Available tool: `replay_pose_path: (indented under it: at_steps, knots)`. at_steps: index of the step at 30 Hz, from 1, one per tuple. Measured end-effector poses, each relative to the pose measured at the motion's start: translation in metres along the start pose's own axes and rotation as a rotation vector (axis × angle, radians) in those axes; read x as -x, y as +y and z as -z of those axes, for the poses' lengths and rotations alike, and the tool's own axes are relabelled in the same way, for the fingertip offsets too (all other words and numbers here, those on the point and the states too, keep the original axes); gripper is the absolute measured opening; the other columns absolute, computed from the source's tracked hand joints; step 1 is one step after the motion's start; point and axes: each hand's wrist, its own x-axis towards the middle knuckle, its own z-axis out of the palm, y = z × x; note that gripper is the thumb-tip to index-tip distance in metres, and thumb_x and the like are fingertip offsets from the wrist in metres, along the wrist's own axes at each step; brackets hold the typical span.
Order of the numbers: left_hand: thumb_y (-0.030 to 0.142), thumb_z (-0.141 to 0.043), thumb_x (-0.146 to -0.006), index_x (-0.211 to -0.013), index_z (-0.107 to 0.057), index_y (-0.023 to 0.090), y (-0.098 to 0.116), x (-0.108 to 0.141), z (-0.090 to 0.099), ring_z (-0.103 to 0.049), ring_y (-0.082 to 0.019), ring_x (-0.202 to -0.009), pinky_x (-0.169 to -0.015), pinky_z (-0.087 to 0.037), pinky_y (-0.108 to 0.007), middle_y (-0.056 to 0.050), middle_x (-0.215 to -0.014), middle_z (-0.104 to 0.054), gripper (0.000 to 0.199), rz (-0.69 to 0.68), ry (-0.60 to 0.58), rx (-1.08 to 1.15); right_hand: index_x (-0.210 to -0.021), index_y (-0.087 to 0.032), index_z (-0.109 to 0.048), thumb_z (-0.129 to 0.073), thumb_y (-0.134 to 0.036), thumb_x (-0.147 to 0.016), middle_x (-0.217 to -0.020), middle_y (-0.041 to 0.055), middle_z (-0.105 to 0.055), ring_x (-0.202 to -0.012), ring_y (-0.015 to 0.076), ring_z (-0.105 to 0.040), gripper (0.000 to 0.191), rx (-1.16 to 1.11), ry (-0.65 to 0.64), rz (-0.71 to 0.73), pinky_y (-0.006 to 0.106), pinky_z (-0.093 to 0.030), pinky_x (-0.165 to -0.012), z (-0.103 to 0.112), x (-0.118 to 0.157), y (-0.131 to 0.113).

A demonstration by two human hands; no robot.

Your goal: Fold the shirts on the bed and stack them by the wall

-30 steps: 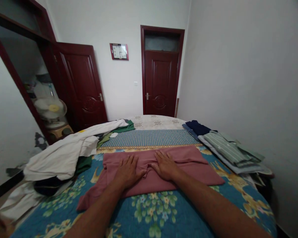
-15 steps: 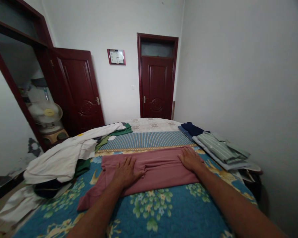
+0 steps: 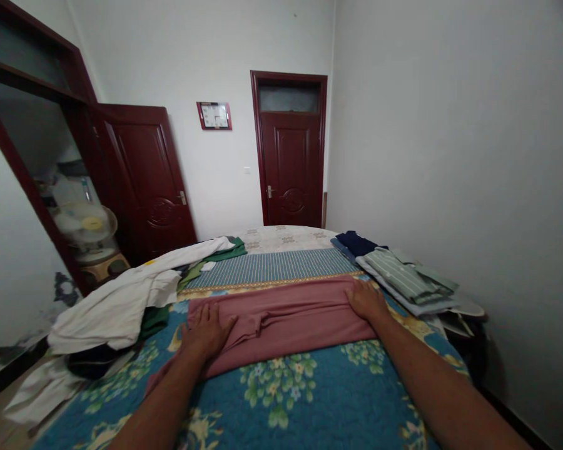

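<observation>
A dusty-pink garment (image 3: 300, 312) lies folded into a long strip across the bed, with a few creases near its middle. On its left part my left hand (image 3: 207, 331) rests flat, fingers spread. My right hand (image 3: 366, 301) lies at the garment's right end, its fingers stretched out and pressing on the cloth. Part of the garment's lower left corner is hidden under my left forearm. The exact kind of garment cannot be made out.
A blue flowered quilt (image 3: 338, 400) covers the bed. At the left is a loose heap of white clothes (image 3: 107, 306) with green pieces. Folded clothes (image 3: 398, 272) are stacked along the right edge by the wall. A fan (image 3: 87, 225) stands in the left doorway.
My left hand has slid left along the garment, from near its middle creases towards its left end. My right hand stays at the right end. The view has shifted slightly.
</observation>
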Motion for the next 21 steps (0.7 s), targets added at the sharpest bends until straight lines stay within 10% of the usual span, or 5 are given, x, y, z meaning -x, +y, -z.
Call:
replay_pose_path:
  at_steps: [16,21]
  knots:
    - [0.059,-0.027,-0.102,-0.163,-0.041,0.006,-0.054,0.022,-0.003,-0.036,-0.040,-0.156,-0.119,-0.035,-0.065,-0.024,-0.170,-0.036,0.082,-0.079,-0.006,-0.032,-0.147,-0.007,-0.056,-0.038,-0.045,-0.107,-0.152,0.0244,-0.057,-0.148,0.0380,-0.044,0.059,-0.036,0.088,0.018,0.056,-0.032,-0.119,0.011,0.009,0.002]
    - [0.052,-0.033,-0.101,-0.150,-0.057,0.015,-0.058,0.030,0.028,-0.053,-0.043,-0.141,-0.111,-0.041,-0.068,-0.022,-0.157,-0.055,0.066,-0.137,-0.002,-0.119,-0.136,-0.006,-0.064,-0.042,-0.037,-0.105,-0.143,0.0260,-0.063,-0.141,0.0360,-0.051,0.049,-0.030,0.112,0.008,0.051,-0.035,-0.117,0.016,0.013,0.002]
